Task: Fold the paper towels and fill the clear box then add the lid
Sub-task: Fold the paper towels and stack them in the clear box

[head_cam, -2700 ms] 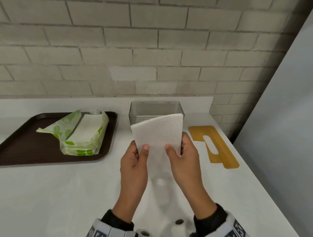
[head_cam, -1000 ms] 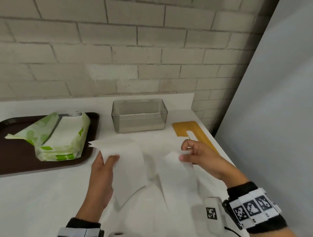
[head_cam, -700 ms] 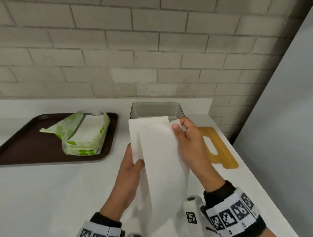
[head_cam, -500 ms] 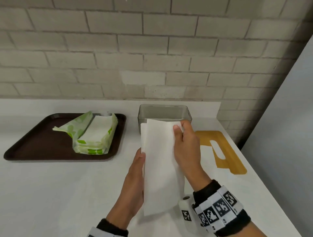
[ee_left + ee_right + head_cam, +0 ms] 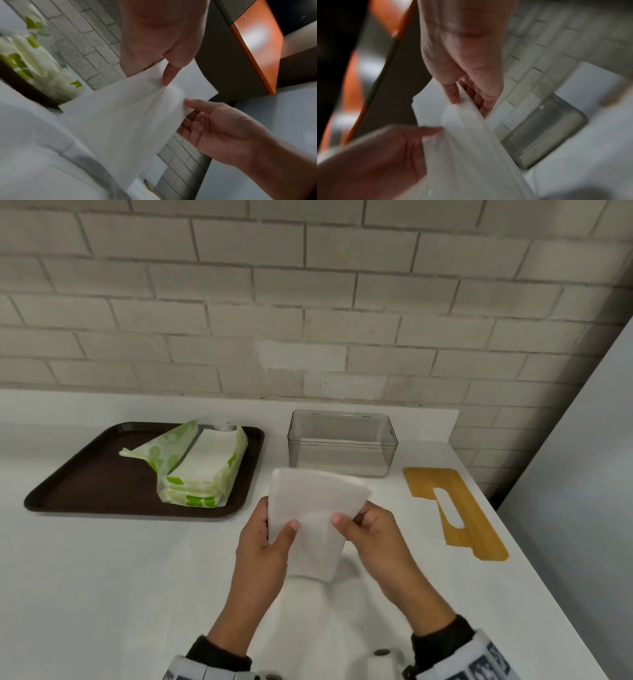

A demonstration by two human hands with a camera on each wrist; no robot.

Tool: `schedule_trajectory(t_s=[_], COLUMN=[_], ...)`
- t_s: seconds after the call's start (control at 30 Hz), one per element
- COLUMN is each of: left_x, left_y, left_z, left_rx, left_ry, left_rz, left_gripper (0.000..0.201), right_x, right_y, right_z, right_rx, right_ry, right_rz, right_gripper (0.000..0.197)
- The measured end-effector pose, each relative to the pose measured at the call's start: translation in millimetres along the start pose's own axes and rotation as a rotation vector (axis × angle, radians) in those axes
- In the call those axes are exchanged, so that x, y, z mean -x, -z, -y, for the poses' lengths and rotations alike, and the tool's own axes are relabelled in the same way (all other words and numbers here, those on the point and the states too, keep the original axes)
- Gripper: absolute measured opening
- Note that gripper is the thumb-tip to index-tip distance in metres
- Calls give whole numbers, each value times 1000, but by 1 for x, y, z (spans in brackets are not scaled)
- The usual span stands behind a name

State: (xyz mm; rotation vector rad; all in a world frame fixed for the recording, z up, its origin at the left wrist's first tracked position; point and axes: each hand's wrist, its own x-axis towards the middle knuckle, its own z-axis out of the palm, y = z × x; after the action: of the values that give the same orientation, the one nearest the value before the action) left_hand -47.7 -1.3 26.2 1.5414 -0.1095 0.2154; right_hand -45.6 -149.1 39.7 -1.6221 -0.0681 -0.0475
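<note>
A white folded paper towel (image 5: 313, 517) is held up over the counter, in front of the clear box (image 5: 342, 445). My left hand (image 5: 269, 542) grips its left edge with the thumb on the front. My right hand (image 5: 364, 525) pinches its right edge the same way. In the left wrist view the left hand's thumb (image 5: 169, 75) presses on the paper towel (image 5: 126, 108). The right wrist view, blurred, shows the right hand (image 5: 462, 75) pinching the paper towel (image 5: 464, 136). The yellow slotted lid (image 5: 452, 508) lies flat right of the box. A pale layer shows low inside the box.
A dark brown tray (image 5: 78, 474) at the left carries an opened green-and-white pack of paper towels (image 5: 202, 470). A brick wall runs behind the counter, and a grey panel stands along the counter's right edge.
Half a second ago the towel hung as a long strip, with my right hand at its top. Now it is folded shorter and both hands pinch its sides lower down.
</note>
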Motion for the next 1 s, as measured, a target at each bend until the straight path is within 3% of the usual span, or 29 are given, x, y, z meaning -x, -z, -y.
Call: schedule_trajectory(t_s=[0.1,0.2,0.37,0.5,0.67,0.73,0.83,0.9,1.0], left_x=[-1,-3,-3,-8,-16,-20,-27,-28,-24], left_y=[-7,-15,-21,-19,1,14,31,35,29], left_z=[-1,3,23,24,22,21,19,17,18], left_rx=[14,16,-21,129,327,313,188,122,26], left_ry=[-9,-1,127,163,194,149,63,43,69], left_rz=[-25,-18,52,28,-49,-113,-148,-141,-109], left_gripper=[44,54,51,28,37,44,47,47,37], right_x=[4,5,4,2,11,12,12,11,8], right_y=[-11,-17,-16,-4,15,30,52,57,52], right_z=[0,-8,-26,-32,-32,-27,-13,-5,-5], right_rx=[160,212,336,351,605,633,463,191,-116], right_ry=[170,197,-41,-120,-271,-254,-187,-102,-40], right_rz=[-157,-243,-117,-94,173,175,-28,-214,-333], right_gripper=[30,25,46,44,32,27,17,16,22])
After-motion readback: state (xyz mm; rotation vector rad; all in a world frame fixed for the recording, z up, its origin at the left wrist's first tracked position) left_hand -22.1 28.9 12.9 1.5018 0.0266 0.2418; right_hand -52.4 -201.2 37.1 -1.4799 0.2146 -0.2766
